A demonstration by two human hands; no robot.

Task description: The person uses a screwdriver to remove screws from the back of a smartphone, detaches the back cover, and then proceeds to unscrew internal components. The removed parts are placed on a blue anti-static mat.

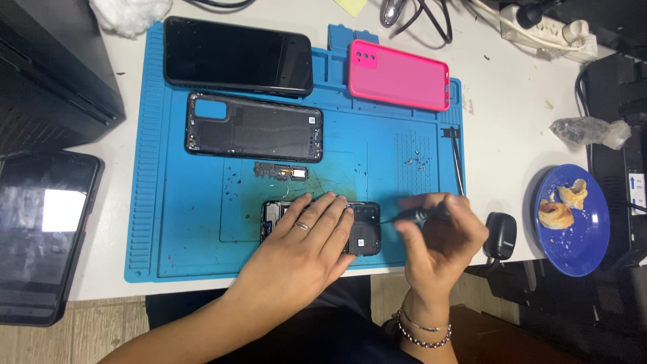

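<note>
The left hand (313, 232) lies flat on the opened phone (364, 229) at the mat's (175, 222) front edge; the right hand (438, 236) grips a screwdriver (421, 214). Firm pinning and an upright, seated tip should prevent slipping.

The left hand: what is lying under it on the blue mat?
Under the left hand lies an opened black phone on the blue mat. Only its two ends show; its middle is covered by the hand.
</note>
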